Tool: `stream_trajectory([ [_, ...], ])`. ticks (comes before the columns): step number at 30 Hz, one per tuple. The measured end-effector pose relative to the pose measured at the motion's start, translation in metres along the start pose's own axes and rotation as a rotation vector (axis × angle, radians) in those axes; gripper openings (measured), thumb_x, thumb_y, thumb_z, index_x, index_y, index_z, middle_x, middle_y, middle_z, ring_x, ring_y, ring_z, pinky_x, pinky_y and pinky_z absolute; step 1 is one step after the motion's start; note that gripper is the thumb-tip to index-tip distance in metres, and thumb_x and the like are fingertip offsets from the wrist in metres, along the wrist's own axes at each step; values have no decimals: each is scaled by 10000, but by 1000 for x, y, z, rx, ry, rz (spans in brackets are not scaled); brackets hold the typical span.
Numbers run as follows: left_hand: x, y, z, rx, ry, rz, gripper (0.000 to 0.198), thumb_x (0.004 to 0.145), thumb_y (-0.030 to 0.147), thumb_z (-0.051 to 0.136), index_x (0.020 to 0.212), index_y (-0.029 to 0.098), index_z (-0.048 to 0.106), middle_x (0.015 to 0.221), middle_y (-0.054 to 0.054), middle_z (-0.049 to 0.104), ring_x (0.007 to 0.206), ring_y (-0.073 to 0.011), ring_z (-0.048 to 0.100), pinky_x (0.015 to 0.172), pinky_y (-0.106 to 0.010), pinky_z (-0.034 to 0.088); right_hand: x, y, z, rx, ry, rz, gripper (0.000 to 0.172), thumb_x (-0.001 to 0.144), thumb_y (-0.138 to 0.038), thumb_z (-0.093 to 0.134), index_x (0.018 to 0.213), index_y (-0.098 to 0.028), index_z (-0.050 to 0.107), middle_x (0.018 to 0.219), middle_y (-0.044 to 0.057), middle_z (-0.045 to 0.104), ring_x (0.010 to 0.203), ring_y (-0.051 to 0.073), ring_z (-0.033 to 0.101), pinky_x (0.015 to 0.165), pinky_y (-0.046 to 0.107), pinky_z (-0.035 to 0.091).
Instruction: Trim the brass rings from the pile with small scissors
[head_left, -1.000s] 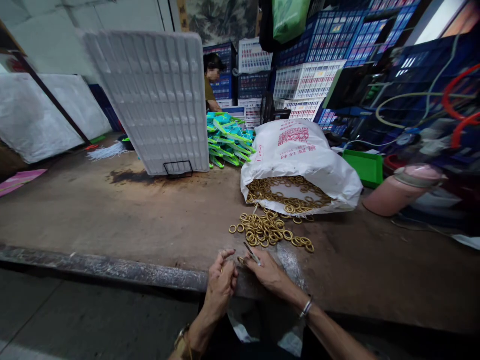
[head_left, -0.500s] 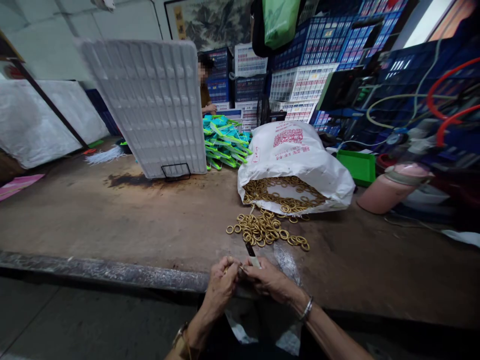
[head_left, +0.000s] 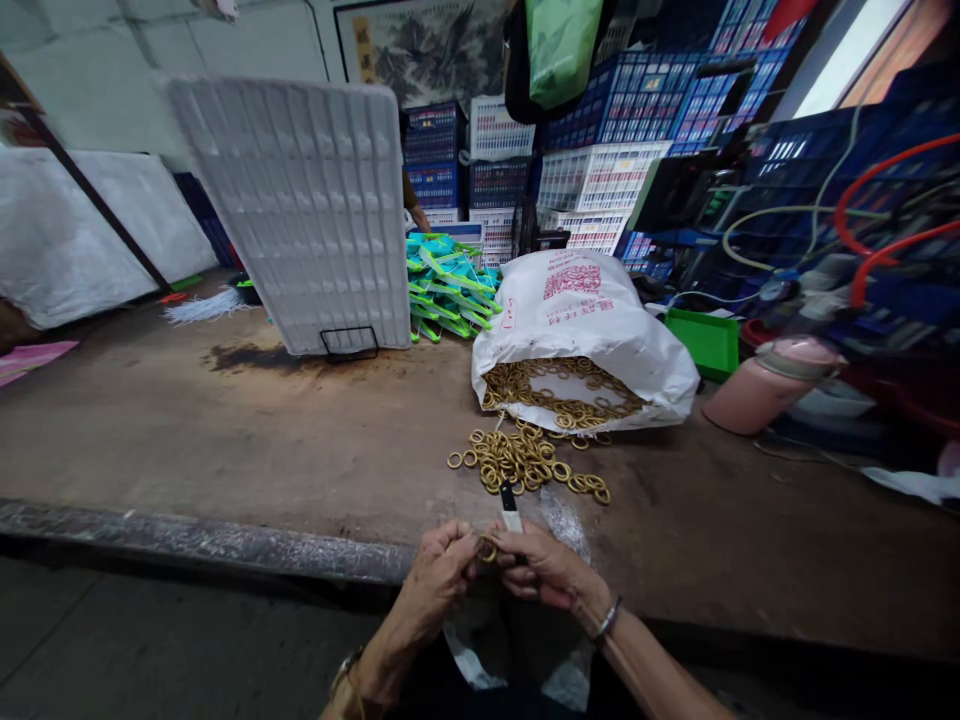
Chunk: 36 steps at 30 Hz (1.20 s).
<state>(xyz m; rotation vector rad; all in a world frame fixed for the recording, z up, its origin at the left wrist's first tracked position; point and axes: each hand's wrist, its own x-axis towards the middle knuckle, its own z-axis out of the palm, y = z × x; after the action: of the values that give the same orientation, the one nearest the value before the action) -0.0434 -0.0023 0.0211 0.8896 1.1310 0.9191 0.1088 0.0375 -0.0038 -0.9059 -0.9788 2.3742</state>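
Close to the table's front edge, my left hand [head_left: 442, 568] pinches a brass-coloured ring [head_left: 488, 549] between thumb and fingers. The fingertips of my right hand [head_left: 546, 566] meet the ring from the other side. Gripped in my right hand is a slim knife [head_left: 511, 510], its black end pointing away from me; the rest is hidden in the fingers. Just beyond my hands lies a loose pile of similar rings [head_left: 517, 460]. It spreads from the mouth of a white woven sack [head_left: 577, 300], which lies on its side with many more rings inside.
A tall pale ribbed panel [head_left: 300, 220] stands on the wooden table [head_left: 187, 430] in a black wire stand. Blue-green plastic pieces [head_left: 450, 285] are heaped behind it, near another person's arm [head_left: 412, 205]. A pink bottle [head_left: 772, 385] and green tray [head_left: 703, 343] lie right; stacked crates [head_left: 600, 180] rise behind.
The ring between my hands now shows clearly as my fingers shift around it. The knife has turned slightly more upright. The view has shifted a little, and less of the other person shows.
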Motion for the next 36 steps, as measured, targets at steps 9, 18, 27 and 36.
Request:
stream_trajectory([
  [9,2,-10,1,141,131,217,282,715,396,551,574,166,470,497,53,383,467,-74,318,463,-192,270,0,0,12,-259,231,-100,370,711,-552,485,683,-201,369,458,-120,311,317,7,163,324,170,114],
  [18,-2,-11,3,113,47,147,263,747,403,507,645,163,472,491,63,379,415,-54,286,410,-179,232,10,9,6,-527,455,-188,302,727,-446,469,587,-188,400,430,-91,313,375,38,239,377,189,179],
  [27,1,-21,4,-218,-70,-57,316,727,466,525,792,158,491,508,71,410,347,-17,254,341,-152,145,2,-3,13,-629,468,-273,217,723,-355,461,606,-172,468,502,-59,407,458,64,333,431,185,258],
  [36,3,-19,7,-256,20,6,332,716,488,537,744,168,452,530,72,415,354,-12,264,339,-144,166,-2,-3,7,-1032,591,-411,164,764,-258,365,648,-184,454,572,-25,467,529,104,416,509,207,312],
])
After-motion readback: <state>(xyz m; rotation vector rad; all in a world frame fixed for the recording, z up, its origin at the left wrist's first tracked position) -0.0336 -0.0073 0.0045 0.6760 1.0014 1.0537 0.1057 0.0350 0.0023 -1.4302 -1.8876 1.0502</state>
